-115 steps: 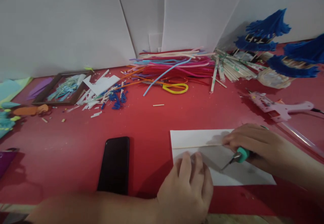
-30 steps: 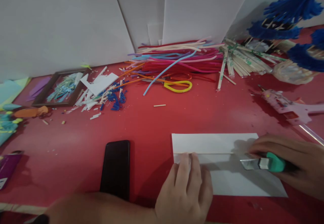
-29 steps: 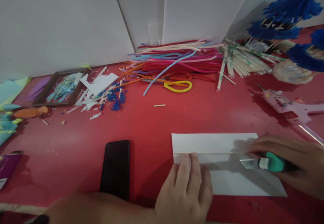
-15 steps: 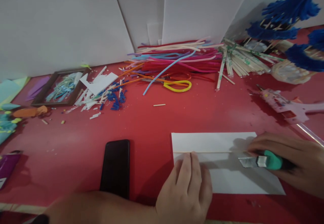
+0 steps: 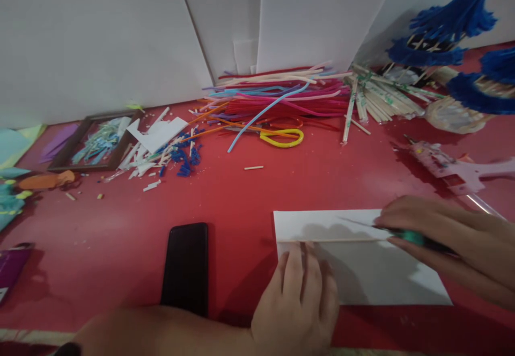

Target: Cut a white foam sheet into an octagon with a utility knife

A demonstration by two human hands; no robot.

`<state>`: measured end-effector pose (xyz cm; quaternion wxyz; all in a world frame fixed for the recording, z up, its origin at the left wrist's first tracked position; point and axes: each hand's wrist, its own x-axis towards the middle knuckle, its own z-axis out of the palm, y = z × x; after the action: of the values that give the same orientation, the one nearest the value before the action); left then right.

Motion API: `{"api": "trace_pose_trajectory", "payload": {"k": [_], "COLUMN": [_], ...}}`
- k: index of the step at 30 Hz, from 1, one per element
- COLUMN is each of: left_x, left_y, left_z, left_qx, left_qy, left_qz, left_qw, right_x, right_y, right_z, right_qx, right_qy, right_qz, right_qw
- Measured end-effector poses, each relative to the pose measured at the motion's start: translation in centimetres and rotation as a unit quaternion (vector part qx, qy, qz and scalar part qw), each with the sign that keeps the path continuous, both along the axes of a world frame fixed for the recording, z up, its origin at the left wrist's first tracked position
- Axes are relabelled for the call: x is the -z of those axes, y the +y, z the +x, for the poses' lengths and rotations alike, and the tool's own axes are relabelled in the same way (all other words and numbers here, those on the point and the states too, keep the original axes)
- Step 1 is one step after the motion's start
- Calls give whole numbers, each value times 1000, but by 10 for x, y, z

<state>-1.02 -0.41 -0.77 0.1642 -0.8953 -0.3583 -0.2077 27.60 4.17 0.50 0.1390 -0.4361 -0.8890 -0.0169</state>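
Grip, right hand point(image 5: 446, 232): closed round green-handled cutter point(image 5: 412, 237); blade point(image 5: 358, 222), broadside on the near side half a second ago, now shows edge-on beyond the thin stick point(image 5: 341, 240). Judged: no cutting contact. Left hand point(image 5: 298, 299): fingers extended, tips at the stick, which lies across white paper point(image 5: 382, 281) on red counter point(image 5: 233, 200).

left hand point(image 5: 298, 299) and right hand point(image 5: 446, 227) both bare; fingers point(image 5: 295, 273) slender, rounded at tips, nails too blurred to tell. left forearm point(image 5: 173, 328) bare from wrist, smooth in outline, blurred toward elbow. small black patch point(image 5: 67, 350) at elbow end, sleeve edge or band, too little showing to say. right wrist point(image 5: 497, 275) bare too.
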Motion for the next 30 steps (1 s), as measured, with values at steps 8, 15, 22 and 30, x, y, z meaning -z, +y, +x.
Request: {"api": "trace_pose_trajectory", "payload": {"k": [8,15,22,30], "left_x": [1,0,2,2], "left_y": [-2,-1,-2,-2], "left_z": [-3,-4,-5,-4], "left_qx": [11,14,18,17], "left_qy": [24,21,28,26], "left_qz": [-11,-19,-14,-9], "left_qw": [1000,1000,999,999], "right_x": [-25,-30,-29,-28], "right_y": [16,15,20,23], "right_z": [-49,-74,-81,-82], "right_qx": [-100,-102,-125,-137], "right_qy": [-62,-59,-36,-44], "right_qz": [-7,-109,-101,-84], "right_qw": [993,987,986,986]}}
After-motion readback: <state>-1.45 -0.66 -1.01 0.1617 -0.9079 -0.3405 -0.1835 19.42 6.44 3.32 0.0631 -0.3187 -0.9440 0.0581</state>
